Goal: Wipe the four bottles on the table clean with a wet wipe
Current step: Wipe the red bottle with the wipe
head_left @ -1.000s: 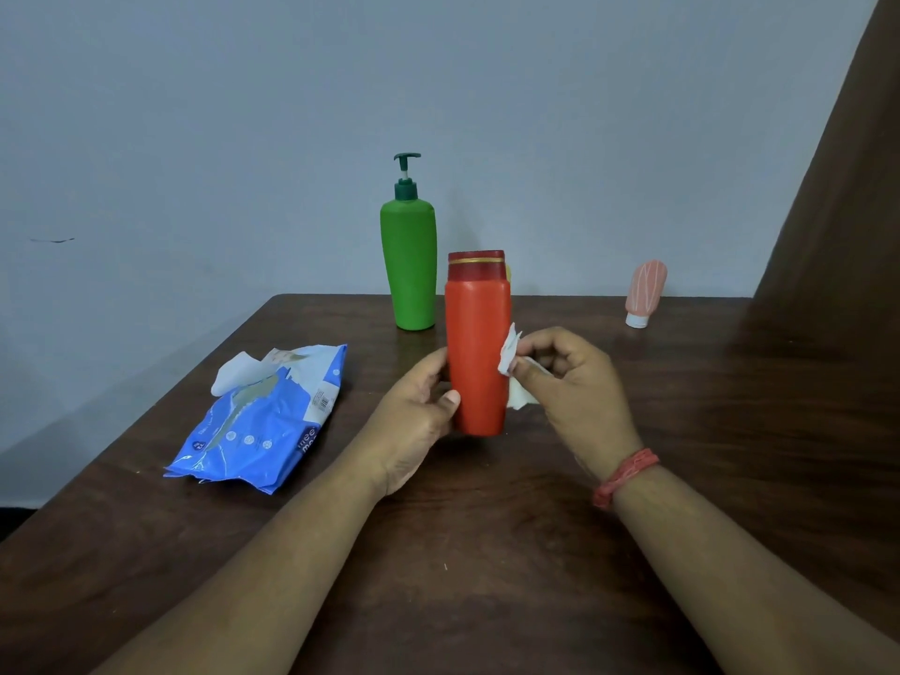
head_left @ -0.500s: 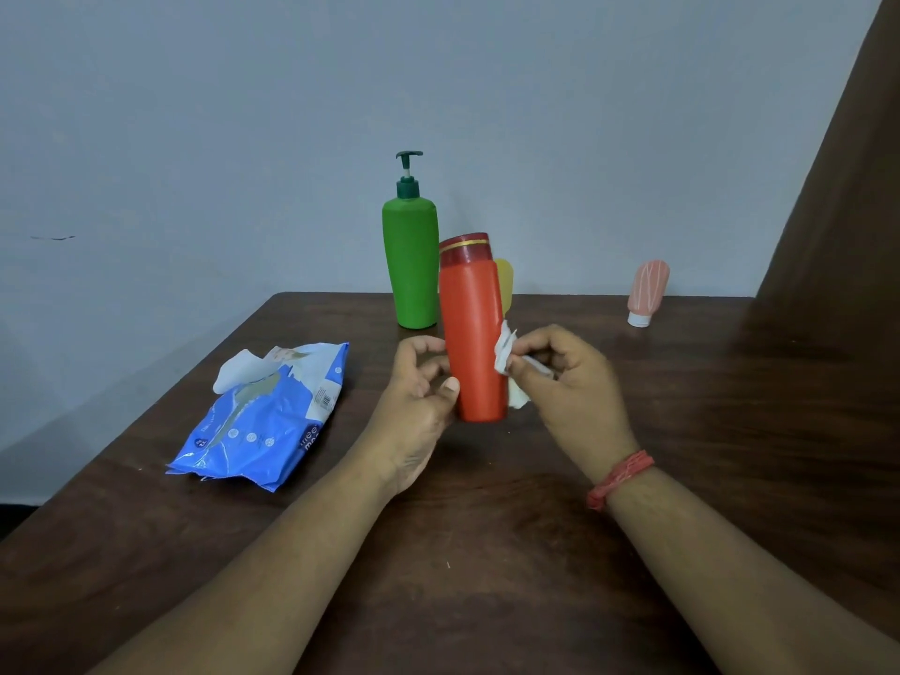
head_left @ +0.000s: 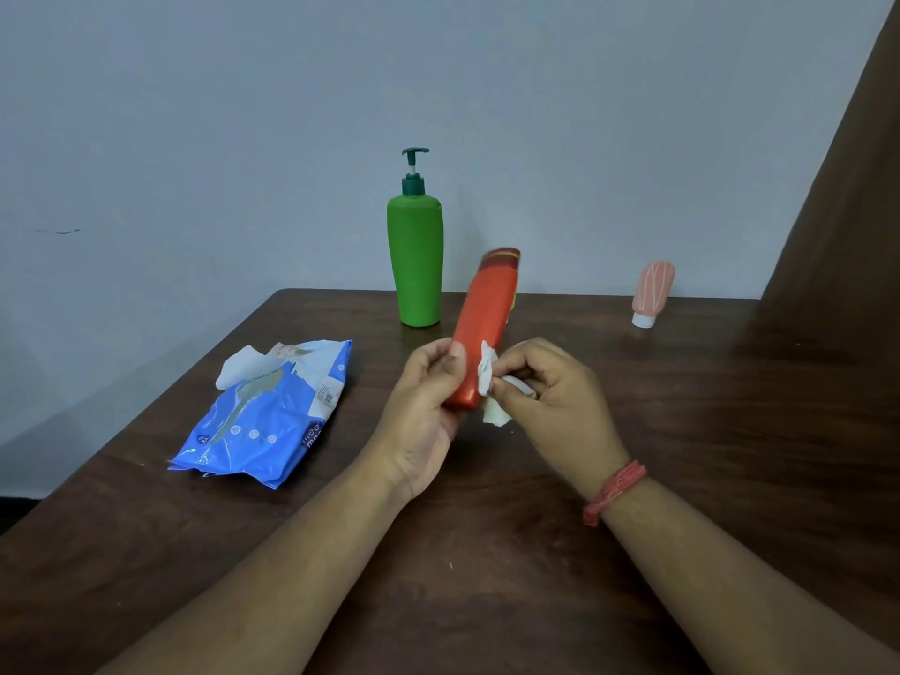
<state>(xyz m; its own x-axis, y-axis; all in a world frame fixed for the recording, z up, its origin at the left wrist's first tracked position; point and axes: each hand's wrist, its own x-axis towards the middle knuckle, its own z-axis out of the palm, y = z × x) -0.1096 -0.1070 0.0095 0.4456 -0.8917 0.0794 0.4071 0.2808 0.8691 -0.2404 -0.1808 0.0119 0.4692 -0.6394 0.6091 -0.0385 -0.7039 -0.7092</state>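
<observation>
You are in the middle of wiping the red bottle (head_left: pixel 479 333), and by the look of things most of the job lies ahead. Your left hand (head_left: pixel 428 406) holds that bottle by its lower end, thumb and fingers (head_left: pixel 455 355) curled round it, lifted off the desk (head_left: pixel 730 431) and tilted so the cap leans toward the far edge. Your right hand (head_left: pixel 550 397) pinches a crumpled wet wipe (head_left: pixel 489 387) between thumb and fingertips and presses it against the bottle's lower right side, just beside your left thumb.

Judging from where the wipe sits, only the bottom part of this bottle is being worked; the upper body and the cap show no contact with it, so expect to carry the wipe upward and turn the bottle to reach the hidden side.

The green pump bottle (head_left: pixel 415 260) stands upright at the far edge of the desk, and the small pink bottle (head_left: pixel 652 292) stands cap-down toward the far right corner, well apart from your hands. Whether either has been cleaned cannot be told from here. A sliver of yellow shows behind the red bottle; that may be the fourth one, but it is too hidden to say.

The blue wipe pack (head_left: pixel 272 416) lies open near the left edge, a fresh sheet poking out.
</observation>
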